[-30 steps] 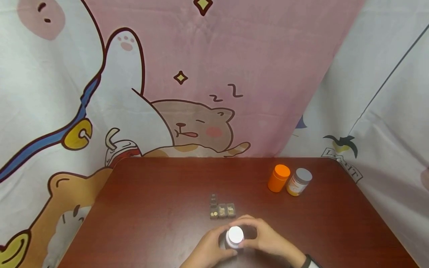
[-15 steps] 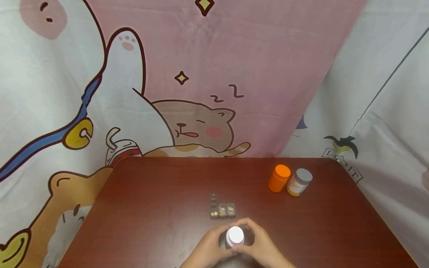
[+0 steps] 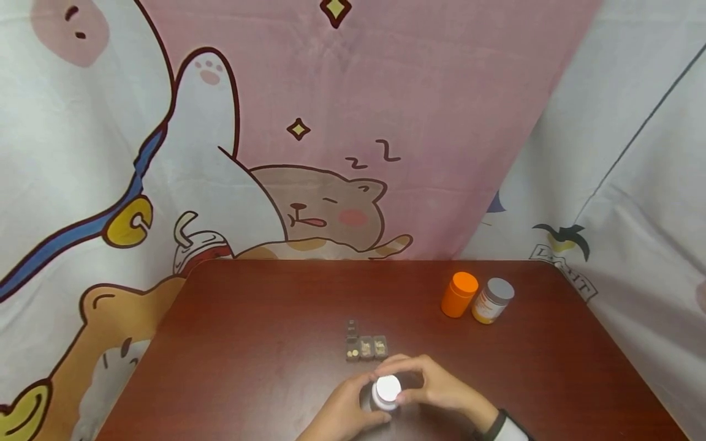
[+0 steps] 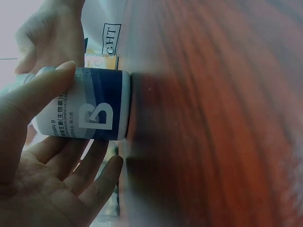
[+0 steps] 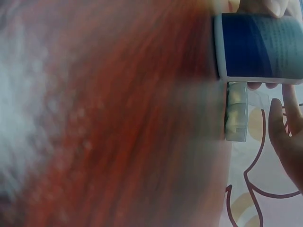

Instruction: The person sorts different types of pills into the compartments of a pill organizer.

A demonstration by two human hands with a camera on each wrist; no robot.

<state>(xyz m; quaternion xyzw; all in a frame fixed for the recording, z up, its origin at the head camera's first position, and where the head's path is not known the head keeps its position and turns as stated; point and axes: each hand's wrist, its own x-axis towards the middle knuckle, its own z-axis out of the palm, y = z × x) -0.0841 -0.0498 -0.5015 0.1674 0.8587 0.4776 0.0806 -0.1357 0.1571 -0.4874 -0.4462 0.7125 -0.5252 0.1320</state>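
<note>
A white bottle with a blue label and a large letter B stands upright near the table's front, its white cap on top. My left hand holds the bottle's body, the thumb across the label in the left wrist view. From the other side my right hand grips the cap between thumb and fingers. Just beyond the hands lies a small clear pill box. Its left compartment has the lid up, and pale round tablets show inside. The other two lids are down.
An orange bottle and a grey-lidded jar with a white and orange label stand at the back right of the dark wooden table. A cartoon-printed cloth hangs behind the table.
My right hand turned inward around the cap, then swung back out, its wrist lower right again. The left hand and bottle stayed nearly in place. The cap is still on.
</note>
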